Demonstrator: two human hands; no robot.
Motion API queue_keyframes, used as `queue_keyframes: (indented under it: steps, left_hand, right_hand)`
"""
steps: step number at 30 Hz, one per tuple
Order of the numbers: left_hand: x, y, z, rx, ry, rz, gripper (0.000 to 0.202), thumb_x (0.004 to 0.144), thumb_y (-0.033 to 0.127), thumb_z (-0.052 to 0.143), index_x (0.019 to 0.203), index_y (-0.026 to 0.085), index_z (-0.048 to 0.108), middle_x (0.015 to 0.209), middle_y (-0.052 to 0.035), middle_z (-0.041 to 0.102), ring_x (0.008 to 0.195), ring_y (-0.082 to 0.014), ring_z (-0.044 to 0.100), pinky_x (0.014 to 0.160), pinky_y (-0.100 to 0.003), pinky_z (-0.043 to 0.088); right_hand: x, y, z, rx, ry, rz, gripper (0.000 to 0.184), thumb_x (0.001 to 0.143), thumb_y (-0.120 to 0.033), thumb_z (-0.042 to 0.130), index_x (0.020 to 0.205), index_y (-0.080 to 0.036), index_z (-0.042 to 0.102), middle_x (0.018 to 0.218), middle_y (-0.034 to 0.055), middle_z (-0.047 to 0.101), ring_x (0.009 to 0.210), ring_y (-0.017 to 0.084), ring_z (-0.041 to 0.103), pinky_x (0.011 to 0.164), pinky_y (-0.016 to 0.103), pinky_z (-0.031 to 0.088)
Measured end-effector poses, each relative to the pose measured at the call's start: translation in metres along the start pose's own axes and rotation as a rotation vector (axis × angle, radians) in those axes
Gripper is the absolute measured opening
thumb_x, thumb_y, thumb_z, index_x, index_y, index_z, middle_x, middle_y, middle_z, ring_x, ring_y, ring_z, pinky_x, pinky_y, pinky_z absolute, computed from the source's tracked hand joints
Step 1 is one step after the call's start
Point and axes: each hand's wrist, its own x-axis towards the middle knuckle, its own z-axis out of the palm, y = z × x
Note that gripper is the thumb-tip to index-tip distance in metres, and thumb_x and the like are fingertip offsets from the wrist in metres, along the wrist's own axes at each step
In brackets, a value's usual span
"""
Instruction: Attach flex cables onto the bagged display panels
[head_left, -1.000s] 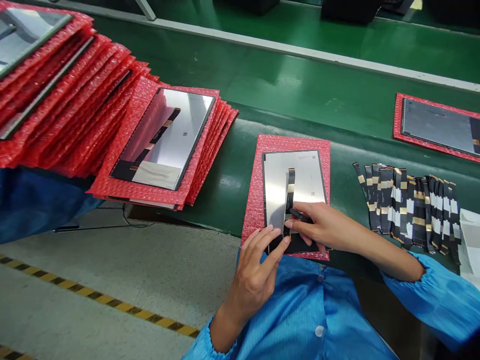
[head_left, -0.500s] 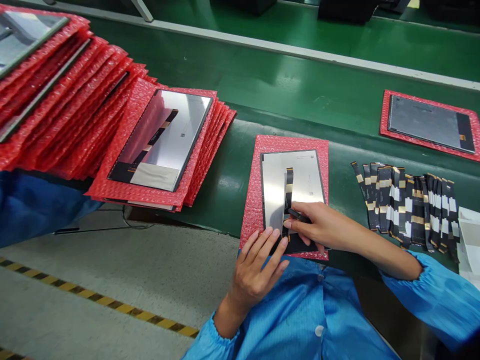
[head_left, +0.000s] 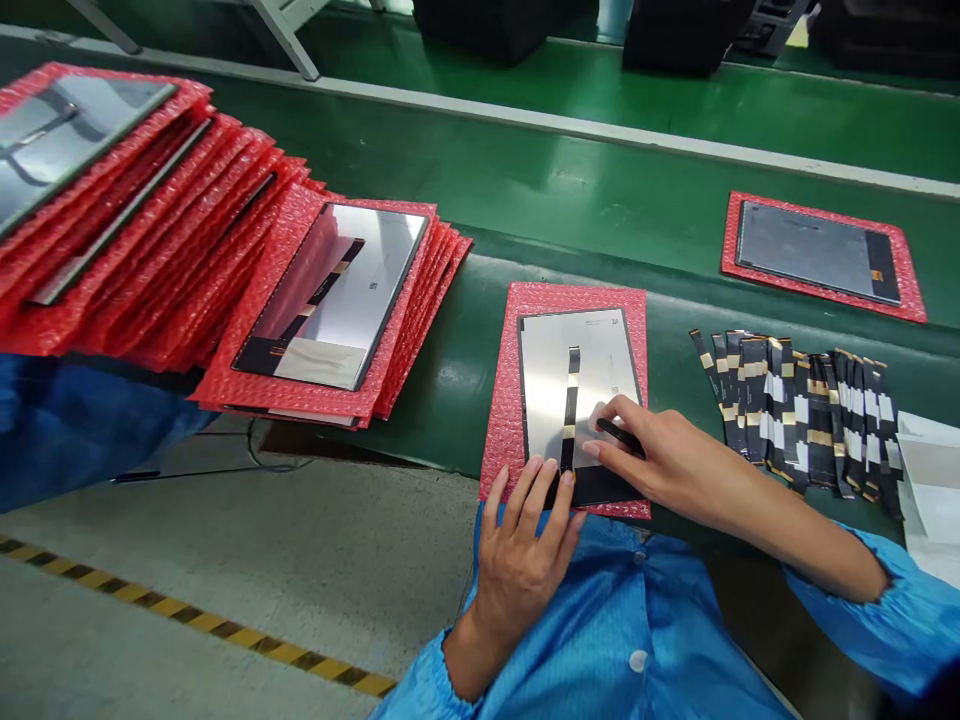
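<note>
A silver display panel (head_left: 551, 375) lies face down on a red bubble-wrap sheet (head_left: 504, 400) at the near edge of the green belt. A black flex cable (head_left: 571, 400) with gold pads runs up its middle. My left hand (head_left: 525, 525) rests with fingers stretched flat on the panel's bottom edge, at the cable's lower end. My right hand (head_left: 649, 455) is closed on a thin black stick-like tool (head_left: 619, 437), its tip on the panel just right of the cable.
A fanned stack of red-wrapped panels (head_left: 150, 220) fills the left, the nearest panel (head_left: 337, 295) facing up. A row of spare flex cables (head_left: 802, 410) lies to the right. Another wrapped panel (head_left: 817, 255) sits on the belt at the far right. Grey floor with a yellow-black stripe (head_left: 187, 620) lies below.
My left fingers slid down to the panel's bottom edge and flattened. My right hand shifted slightly right, off the cable. The far-right panel drifted left on the belt.
</note>
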Motion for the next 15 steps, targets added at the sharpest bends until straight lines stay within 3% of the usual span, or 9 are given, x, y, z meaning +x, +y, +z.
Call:
queue_keyframes:
  steps: [5,9,15]
  left_hand:
    - [-0.006,-0.009,0.001,-0.104,-0.017,0.027,0.056,0.094,0.035,0.059,0.146,0.028,0.043,0.144,-0.0057,0.059,0.138,-0.0237,0.052,0.117,-0.052,0.041]
    - [-0.006,-0.011,0.003,-0.105,-0.012,0.010,0.050,0.095,0.037,0.057,0.143,0.029,0.048,0.143,-0.0055,0.061,0.136,-0.0243,0.054,0.116,-0.051,0.042]
    - [-0.004,-0.010,0.000,-0.161,0.001,-0.019,0.048,0.095,0.033,0.055,0.143,0.029,0.049,0.142,-0.0039,0.061,0.136,-0.0240,0.054,0.115,-0.049,0.045]
  right_hand:
    - [-0.033,0.017,-0.002,0.065,0.021,-0.024,0.014,0.092,-0.046,0.055,0.102,-0.044,0.064,0.070,0.0009,0.072,0.059,0.028,0.066,0.053,0.036,0.043]
    - [-0.058,0.045,0.016,0.163,0.065,-0.024,0.030,0.089,-0.039,0.060,0.117,-0.049,0.061,0.094,0.0013,0.077,0.079,0.033,0.074,0.063,0.042,0.051]
    - [-0.084,0.068,0.046,0.099,0.275,0.140,0.036,0.085,-0.051,0.065,0.119,-0.045,0.057,0.075,0.0043,0.073,0.064,0.036,0.072,0.053,0.044,0.049]
